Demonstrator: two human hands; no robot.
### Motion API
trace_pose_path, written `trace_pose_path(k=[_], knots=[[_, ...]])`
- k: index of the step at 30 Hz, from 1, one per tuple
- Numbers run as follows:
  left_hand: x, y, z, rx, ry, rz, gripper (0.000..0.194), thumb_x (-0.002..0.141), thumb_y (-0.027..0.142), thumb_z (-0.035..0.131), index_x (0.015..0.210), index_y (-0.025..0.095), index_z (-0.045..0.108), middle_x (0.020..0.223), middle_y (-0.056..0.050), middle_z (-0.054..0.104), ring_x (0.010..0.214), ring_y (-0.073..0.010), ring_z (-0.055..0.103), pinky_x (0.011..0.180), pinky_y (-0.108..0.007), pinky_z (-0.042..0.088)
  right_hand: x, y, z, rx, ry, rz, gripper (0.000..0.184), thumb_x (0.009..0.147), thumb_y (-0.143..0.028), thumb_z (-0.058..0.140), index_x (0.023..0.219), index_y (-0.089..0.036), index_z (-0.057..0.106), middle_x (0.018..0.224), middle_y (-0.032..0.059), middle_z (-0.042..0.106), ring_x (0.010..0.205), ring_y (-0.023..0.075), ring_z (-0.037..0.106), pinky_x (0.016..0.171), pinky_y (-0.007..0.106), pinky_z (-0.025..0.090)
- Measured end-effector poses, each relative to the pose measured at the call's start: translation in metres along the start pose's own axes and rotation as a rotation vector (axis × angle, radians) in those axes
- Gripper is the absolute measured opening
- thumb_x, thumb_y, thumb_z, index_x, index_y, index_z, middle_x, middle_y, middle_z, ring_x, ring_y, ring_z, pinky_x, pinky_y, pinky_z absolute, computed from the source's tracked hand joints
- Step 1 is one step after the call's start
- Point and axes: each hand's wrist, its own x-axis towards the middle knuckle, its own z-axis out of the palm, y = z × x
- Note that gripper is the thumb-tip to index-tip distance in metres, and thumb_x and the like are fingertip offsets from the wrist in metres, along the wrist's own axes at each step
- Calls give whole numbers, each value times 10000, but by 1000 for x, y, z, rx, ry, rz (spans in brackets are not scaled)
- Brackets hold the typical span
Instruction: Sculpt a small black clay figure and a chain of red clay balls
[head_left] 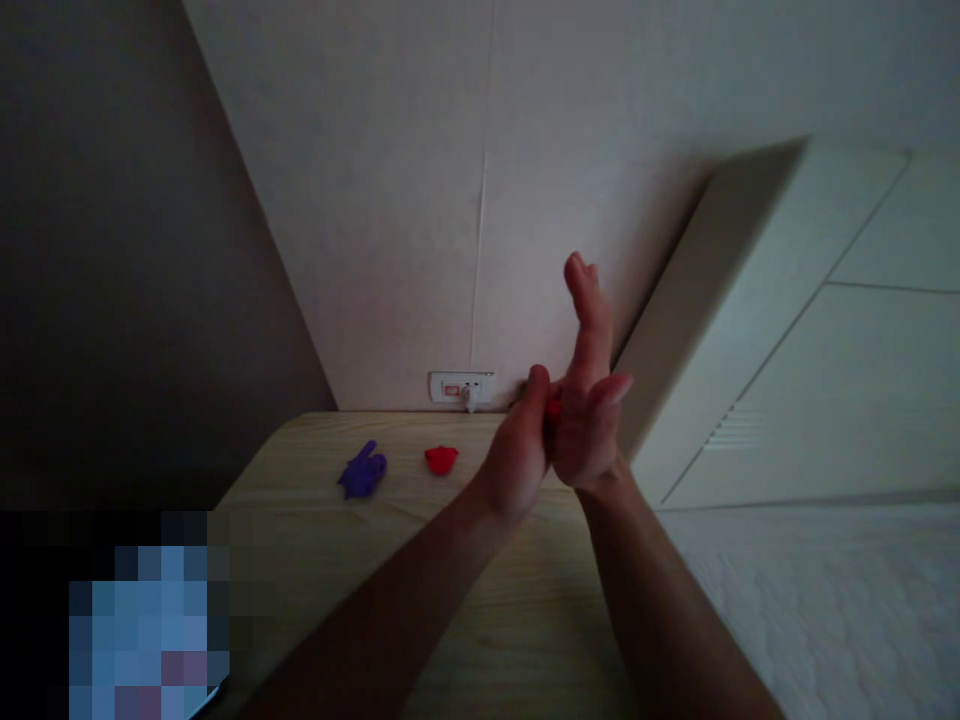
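Note:
My left hand (519, 450) and my right hand (589, 430) are raised over the table, palms pressed towards each other. Between them shows a small red lump (553, 412), which looks like modelling clay; most of it is hidden by the palms. The right hand's fingers stretch upward, its thumb out to the right. Upright beside it is the left thumb, while the other left fingers are mostly hidden. Left of my hands, a red clay piece (441, 460) lies on the wooden table (322, 560), and further left is an irregular purple clay piece (363, 470) with a part sticking up.
A wall socket (461, 388) with a white plug sits just above the table's back edge. To the right stands a pale panelled headboard (795, 330), with a white quilted bed surface (840, 610) below. A pixelated bluish patch covers the lower left corner.

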Motion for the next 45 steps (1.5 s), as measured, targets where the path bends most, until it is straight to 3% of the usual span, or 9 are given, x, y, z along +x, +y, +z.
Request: trace_pose_path(k=[5,10,13,16,19,23,29,38,45], knots=[[-2,20,-4,-26,-83,-50,594,909,673,593,1083,130,758,1102,-168,774,1313,-354,623,1148,-489,449,-4,37,-10,-141,79,86,735,1039,-694,48,1643,-361,303,1719,38,320,1648,335,156,1304,693,81],[-3,28,-13,119,-41,-43,296,869,319,742,1106,145,782,1175,-142,776,1318,-325,632,1152,-459,453,-4,44,-13,-108,244,233,600,1074,-630,237,1546,-335,463,1622,93,436,1570,313,313,1283,679,146],[-2,24,-15,254,-59,21,314,853,278,799,1144,162,785,1216,-132,776,1262,-301,676,1139,-454,478,-3,44,-15,-79,289,275,555,1063,-626,341,1476,-307,532,1558,115,491,1512,305,391,1274,652,203],[0,22,-16,284,12,93,358,845,334,830,1144,146,775,1127,-135,796,1102,-274,749,1069,-455,545,-2,48,-16,-37,328,273,525,1073,-598,338,1424,-286,572,1493,122,558,1424,280,495,1232,593,330],[2,26,-18,287,107,147,323,838,325,833,1089,132,770,979,-105,796,894,-226,780,943,-412,609,-2,51,-17,39,347,288,517,1094,-555,264,1421,-285,561,1469,130,588,1282,251,615,1037,477,538],[2,37,-23,290,155,246,261,849,320,817,1025,133,776,858,-55,756,731,-153,740,803,-321,619,3,37,-19,206,209,326,472,1079,-564,374,1397,-293,592,1332,114,685,1075,214,717,863,370,607],[2,47,-25,267,115,245,349,852,505,805,845,161,750,843,-66,766,868,-195,749,819,-332,621,12,4,-19,313,-193,228,354,960,-463,709,1271,-295,744,1199,59,783,1064,205,729,959,387,611],[-2,53,-20,288,169,200,424,803,558,831,701,170,694,756,-71,744,984,-267,764,824,-366,629,12,-9,-24,194,-172,162,214,976,-373,705,1124,-267,817,1036,31,830,932,199,764,877,360,632],[-1,52,-22,268,72,181,204,903,387,757,844,192,759,956,-89,805,1134,-280,725,960,-394,599,10,0,-19,108,-162,163,226,905,-321,766,1128,-291,793,1190,50,794,1124,258,735,1014,459,600]])
